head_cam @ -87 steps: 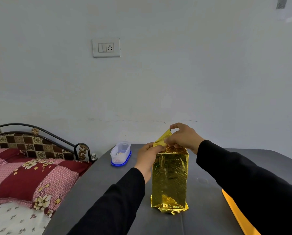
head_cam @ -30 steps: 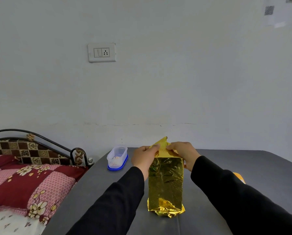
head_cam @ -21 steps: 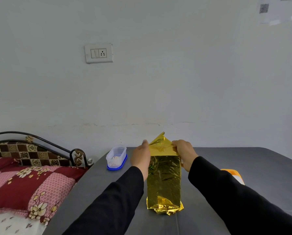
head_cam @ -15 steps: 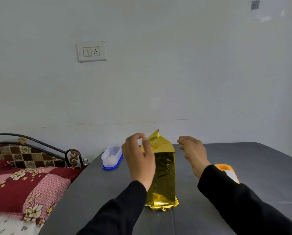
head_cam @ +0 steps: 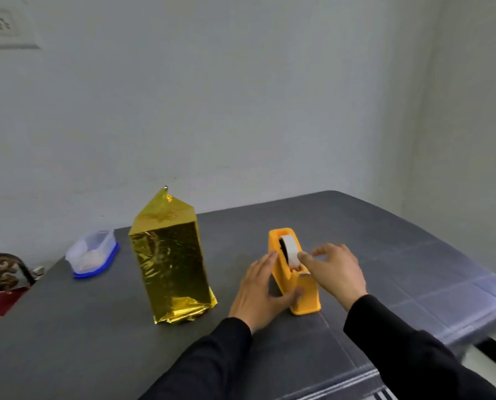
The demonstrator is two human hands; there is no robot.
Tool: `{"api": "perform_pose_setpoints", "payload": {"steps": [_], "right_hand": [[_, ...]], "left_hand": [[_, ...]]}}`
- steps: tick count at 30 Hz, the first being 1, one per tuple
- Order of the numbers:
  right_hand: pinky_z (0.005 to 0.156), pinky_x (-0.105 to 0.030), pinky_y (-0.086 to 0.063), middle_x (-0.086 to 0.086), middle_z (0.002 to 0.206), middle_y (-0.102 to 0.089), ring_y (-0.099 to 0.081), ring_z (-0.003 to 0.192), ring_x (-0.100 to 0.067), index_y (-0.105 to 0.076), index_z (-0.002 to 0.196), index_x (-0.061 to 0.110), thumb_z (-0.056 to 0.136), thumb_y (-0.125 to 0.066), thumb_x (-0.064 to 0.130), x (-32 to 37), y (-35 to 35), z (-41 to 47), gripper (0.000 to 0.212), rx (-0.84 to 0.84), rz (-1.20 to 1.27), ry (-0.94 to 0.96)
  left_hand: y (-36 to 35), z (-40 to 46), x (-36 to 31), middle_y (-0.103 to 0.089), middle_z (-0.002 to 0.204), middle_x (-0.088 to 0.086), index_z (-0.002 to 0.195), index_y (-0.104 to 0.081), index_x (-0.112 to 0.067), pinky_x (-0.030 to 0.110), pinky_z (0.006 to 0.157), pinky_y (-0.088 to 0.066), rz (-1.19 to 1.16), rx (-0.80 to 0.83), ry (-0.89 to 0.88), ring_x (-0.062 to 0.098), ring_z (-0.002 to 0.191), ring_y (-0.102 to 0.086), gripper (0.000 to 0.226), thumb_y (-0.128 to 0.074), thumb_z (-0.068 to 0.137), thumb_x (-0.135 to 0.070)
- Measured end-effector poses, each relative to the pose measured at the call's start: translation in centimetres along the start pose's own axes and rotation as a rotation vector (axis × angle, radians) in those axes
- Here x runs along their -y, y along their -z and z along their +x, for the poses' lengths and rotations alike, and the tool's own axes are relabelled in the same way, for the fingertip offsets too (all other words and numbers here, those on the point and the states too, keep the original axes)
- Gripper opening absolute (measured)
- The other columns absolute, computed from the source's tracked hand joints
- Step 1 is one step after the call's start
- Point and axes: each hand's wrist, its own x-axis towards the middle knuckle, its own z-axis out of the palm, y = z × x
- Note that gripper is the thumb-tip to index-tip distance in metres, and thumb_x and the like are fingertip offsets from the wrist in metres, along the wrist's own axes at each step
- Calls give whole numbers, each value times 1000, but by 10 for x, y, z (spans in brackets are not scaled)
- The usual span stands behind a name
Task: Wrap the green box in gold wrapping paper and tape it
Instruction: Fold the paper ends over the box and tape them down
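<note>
Fingers (head_cam: 304, 256) of the right hand (head_cam: 334, 274) pinch at the tape roll (head_cam: 291, 251); left hand (head_cam: 259, 293) grips the orange dispenser (head_cam: 297, 287). At nine o'clock, the gold-wrapped box (head_cam: 168, 261) looks light, slippery, crinkly; hold its sides.

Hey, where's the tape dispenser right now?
The tape dispenser stands on the table between both hands, right of the gold box.
</note>
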Motion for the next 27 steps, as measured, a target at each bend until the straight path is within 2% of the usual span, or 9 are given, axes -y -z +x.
{"api": "perform_pose_setpoints", "payload": {"steps": [2,5,10,13,17,19,21,24,27], "right_hand": [[77,-44,-64,-2,108,-64,-64,96,-22,-70,98,20,90,-71,49,-6,3,6,30,191,222,-210],[71,-51,-64,-5,123,-61,-60,112,-29,-69,112,14,85,-81,40,-10,2,13,40,409,438,-403],[72,-62,-61,-11,142,-52,-56,114,-42,-62,128,7,79,-89,21,-2,4,20,57,454,509,-443],[66,-71,-56,-14,151,-45,-50,126,-53,-58,132,2,81,-87,19,2,5,20,61,411,609,-439],[73,-61,-60,-13,126,-60,-58,122,-42,-66,116,-4,83,-84,14,-8,0,0,42,343,721,-387],[81,-52,-61,-10,122,-67,-66,112,-31,-69,113,-5,85,-82,11,-19,-5,-14,35,326,825,-353],[78,-42,-63,-4,117,-71,-71,97,-20,-71,105,-4,88,-79,11,-26,-8,-23,24,295,875,-324],[79,-36,-63,5,113,-72,-70,88,-12,-75,94,2,89,-78,14,-32,-11,-29,14,272,827,-269],[83,-39,-64,2,116,-72,-70,96,-15,-76,86,1,89,-79,23,-36,-12,-28,22,220,628,-154]], "left_hand": [[-10,1,4,-10,168,-19,161,-14,-37,41,126,-20,15,5,-20,6,154,-13,93,-51,86,-78],[-14,0,7,-3,167,-26,161,-12,-40,33,122,-16,99,-20,-85,3,153,-13,85,-43,91,-78],[-15,-1,7,3,165,-33,161,-9,-44,38,121,-18,101,-1,-89,2,152,-15,80,-40,94,-76],[-15,0,7,3,164,-34,161,-10,-44,40,121,-20,94,1,-82,2,152,-17,81,-41,93,-76],[-17,0,8,-1,164,-35,160,-13,-43,44,123,-26,58,-8,-84,1,151,-19,82,-42,92,-77],[-18,1,9,-3,164,-33,160,-14,-41,46,123,-30,37,-10,-82,1,151,-20,84,-42,91,-78],[-19,2,9,-3,165,-33,160,-14,-41,46,122,-32,27,-10,-78,2,152,-21,85,-44,90,-78],[-19,2,10,-2,164,-35,160,-14,-43,45,122,-32,-18,12,-76,2,152,-22,84,-45,90,-78],[-16,0,12,-2,163,-37,160,-13,-46,45,123,-29,-77,39,-74,1,151,-20,81,-40,91,-79]]}}
